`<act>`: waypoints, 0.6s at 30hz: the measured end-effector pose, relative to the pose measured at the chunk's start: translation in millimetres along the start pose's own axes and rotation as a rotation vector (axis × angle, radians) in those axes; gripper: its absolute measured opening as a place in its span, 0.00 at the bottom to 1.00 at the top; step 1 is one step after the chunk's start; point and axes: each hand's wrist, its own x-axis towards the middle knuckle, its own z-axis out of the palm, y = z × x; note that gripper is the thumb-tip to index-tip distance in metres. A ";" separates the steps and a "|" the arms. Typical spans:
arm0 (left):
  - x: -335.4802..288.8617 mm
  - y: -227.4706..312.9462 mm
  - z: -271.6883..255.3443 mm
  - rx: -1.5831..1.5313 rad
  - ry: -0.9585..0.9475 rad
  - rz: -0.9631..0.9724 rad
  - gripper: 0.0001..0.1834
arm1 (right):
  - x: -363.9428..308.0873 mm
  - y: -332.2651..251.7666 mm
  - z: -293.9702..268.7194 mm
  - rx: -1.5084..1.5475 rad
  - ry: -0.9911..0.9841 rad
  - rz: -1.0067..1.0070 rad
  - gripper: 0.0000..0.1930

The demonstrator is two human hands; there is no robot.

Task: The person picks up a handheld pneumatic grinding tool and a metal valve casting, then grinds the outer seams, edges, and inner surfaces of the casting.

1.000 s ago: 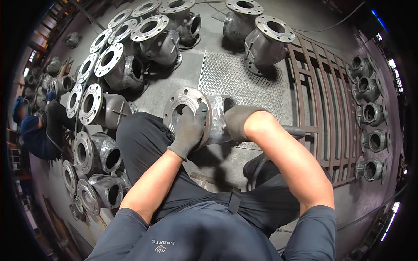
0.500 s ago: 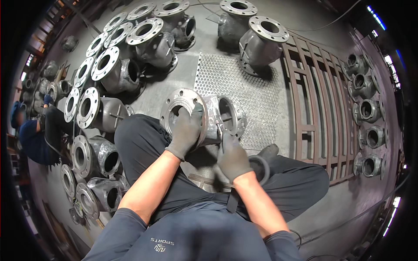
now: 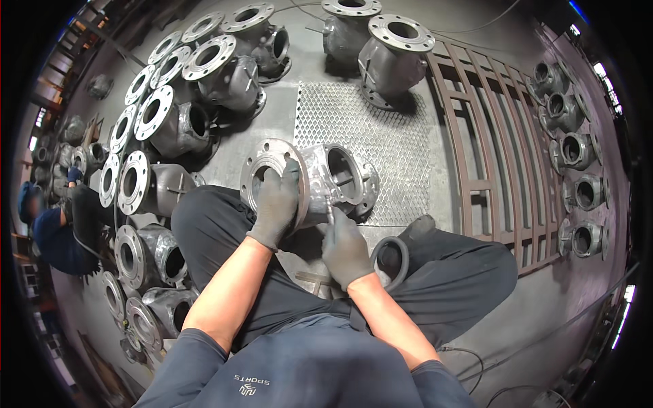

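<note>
A grey cast-metal valve body (image 3: 316, 163) lies on its side between my bent legs, with a round drilled flange at its left end and a wide opening on its upper right. My gloved left hand (image 3: 275, 207) grips that flange, fingers over its rim and inside its bore. In my gloved right hand (image 3: 347, 248) is a slim tool (image 3: 330, 205), its tip at the body just below the opening. Glove and fist hide most of the tool, so its exact kind is unclear. A dark ring-shaped loop (image 3: 403, 262) stands beside my right wrist.
Beneath the valve body lies a diamond-mesh metal plate (image 3: 401, 163). Flanged valve bodies (image 3: 155, 112) crowd the left, and another (image 3: 394, 64) stands ahead. A brown metal rack (image 3: 469, 136) lies on the right. A person (image 3: 61, 231) sits far left. Cables (image 3: 469, 350) trail at lower right.
The whole view has shifted slightly, putting the scene further left. My right hand has drawn a little down and left along the valve body; my left hand keeps its grip on the flange.
</note>
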 end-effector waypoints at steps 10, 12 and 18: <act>6.1 22.0 -13.5 -0.412 0.007 -0.377 0.39 | -8.5 2.7 -4.6 0.037 -0.039 0.014 0.23; 6.7 21.1 -12.3 -0.427 0.017 -0.367 0.38 | -7.9 -0.4 -13.4 -0.045 -0.054 0.036 0.21; 6.0 21.0 -6.8 -0.405 0.055 -0.337 0.37 | -7.4 -6.0 -18.6 0.322 -0.095 0.361 0.19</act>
